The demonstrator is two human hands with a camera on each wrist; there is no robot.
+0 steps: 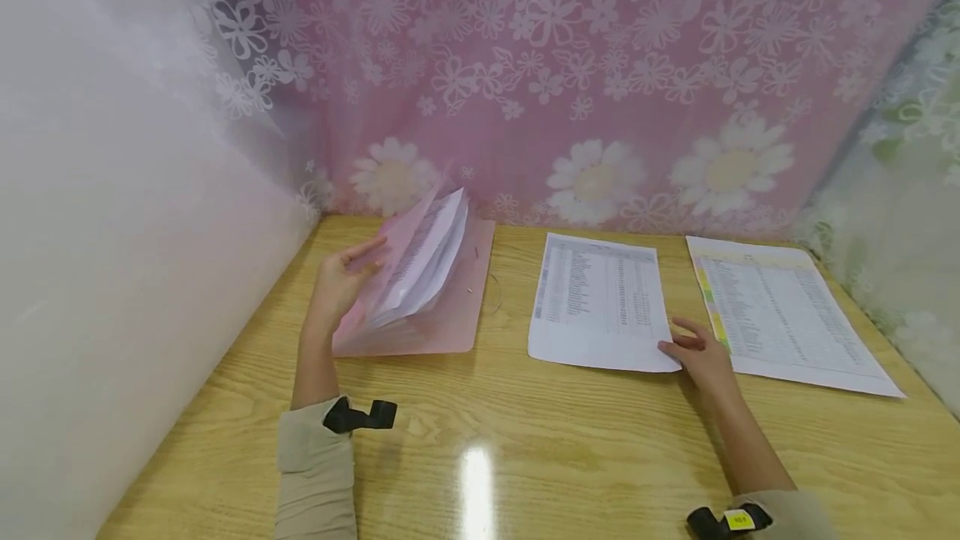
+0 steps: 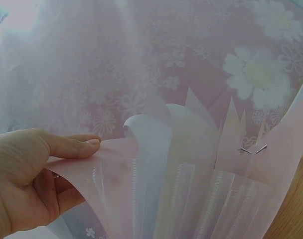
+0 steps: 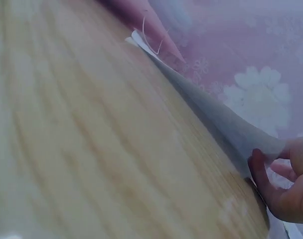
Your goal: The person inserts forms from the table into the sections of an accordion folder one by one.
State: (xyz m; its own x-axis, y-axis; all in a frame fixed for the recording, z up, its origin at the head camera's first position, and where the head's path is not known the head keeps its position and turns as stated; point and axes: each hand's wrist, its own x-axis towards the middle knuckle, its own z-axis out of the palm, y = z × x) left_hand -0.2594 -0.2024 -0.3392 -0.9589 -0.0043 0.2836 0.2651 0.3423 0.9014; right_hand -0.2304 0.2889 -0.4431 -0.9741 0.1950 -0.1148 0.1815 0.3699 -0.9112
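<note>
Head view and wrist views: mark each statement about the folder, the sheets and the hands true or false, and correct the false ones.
1. The left hand holds the pink folder open. True.
2. The right hand pinches a corner of the middle sheet. True; the right wrist view shows that corner lifted off the table.
3. The folder is empty. False: papers stand fanned inside it.
4. Three loose sheets lie to the right of the folder. False: only two do, the middle sheet and the far right sheet.
5. The far right sheet has coloured marks along its left edge. True.
</note>
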